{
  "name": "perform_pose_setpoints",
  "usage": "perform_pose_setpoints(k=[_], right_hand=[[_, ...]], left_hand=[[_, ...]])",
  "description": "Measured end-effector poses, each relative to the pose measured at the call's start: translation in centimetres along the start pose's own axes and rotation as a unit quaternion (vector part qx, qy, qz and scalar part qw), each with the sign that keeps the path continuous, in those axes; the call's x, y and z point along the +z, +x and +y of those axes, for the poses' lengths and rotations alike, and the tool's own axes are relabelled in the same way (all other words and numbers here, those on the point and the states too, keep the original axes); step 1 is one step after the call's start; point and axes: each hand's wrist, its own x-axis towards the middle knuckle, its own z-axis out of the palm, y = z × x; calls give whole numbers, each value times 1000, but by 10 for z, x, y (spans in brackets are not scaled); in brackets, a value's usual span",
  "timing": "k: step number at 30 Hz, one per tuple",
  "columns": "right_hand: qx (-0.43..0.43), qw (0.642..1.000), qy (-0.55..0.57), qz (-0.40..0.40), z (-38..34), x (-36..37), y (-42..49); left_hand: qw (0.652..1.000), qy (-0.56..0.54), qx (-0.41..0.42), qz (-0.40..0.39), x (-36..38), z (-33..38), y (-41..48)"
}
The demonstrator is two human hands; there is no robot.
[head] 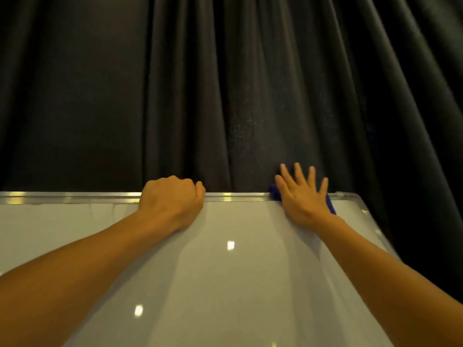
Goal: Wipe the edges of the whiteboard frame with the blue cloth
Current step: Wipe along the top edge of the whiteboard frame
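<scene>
Head view, blue cloth (275, 192) bunched under right hand (302, 196), silver whiteboard frame (235, 197)

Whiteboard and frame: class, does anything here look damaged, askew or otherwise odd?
Nothing stands out. The frame runs straight; the left hand grips it, and the right hand presses the blue cloth flat on it. Bright spots on the whiteboard look like reflections.

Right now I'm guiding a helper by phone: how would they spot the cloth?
Find the whiteboard before the dark curtain and follow its metal top frame rightward. The blue cloth sits under the flat right hand, the only blue thing here.
</scene>
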Motion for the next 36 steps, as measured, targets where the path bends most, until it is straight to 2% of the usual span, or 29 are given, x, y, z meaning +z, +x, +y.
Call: perform_pose_setpoints(k=[1,2,3,7,9,11,14,15,17,20,23,25,27,29,31,33,35,36], right_hand=[[60,998,-4,-10,10,-1,1],[80,997,0,-9,7,0,1],[59,998,11,-1,-8,5,-1],[-170,983,63,25,-84,36,-32],[-229,972,51,17,-72,31,-33],[-190,981,34,25,-25,22,-21],[48,998,35,12,42,13,-11],[87,995,36,10,44,15,-9],[76,996,49,3,19,25,-9],[-60,996,66,-11,-31,47,-25],[-165,985,57,-12,-12,49,-26],[-118,992,34,2,38,37,-11],[6,1000,27,0,83,21,-1],[55,998,40,5,88,17,0],[-8,998,56,-4,55,26,-8],[-121,991,62,-17,29,37,-27],[-192,981,34,-10,40,36,-37],[-190,982,19,-4,57,30,-32]], left_hand=[[1000,2,8,0,2,3,0],[1000,0,10,-3,5,5,-1],[1000,-6,4,-6,7,8,-1],[1000,-15,-25,-7,12,6,-1],[999,-20,-27,-1,13,1,-3],[1000,-24,-17,4,13,-3,-4],[1000,-18,-6,3,15,2,-3],[1000,-13,-9,1,16,4,-1],[1000,-7,-21,-12,21,10,5],[998,-22,3,-51,29,40,16],[997,-19,43,-68,33,73,22],[996,-3,63,-62,34,78,23],[995,-5,68,-67,33,78,22],[995,-17,62,-73,29,88,25],[993,-31,46,-103,25,103,33],[990,-35,43,-133,25,121,35],[990,-10,62,-130,29,129,33],[990,-3,64,-124,30,128,31]])
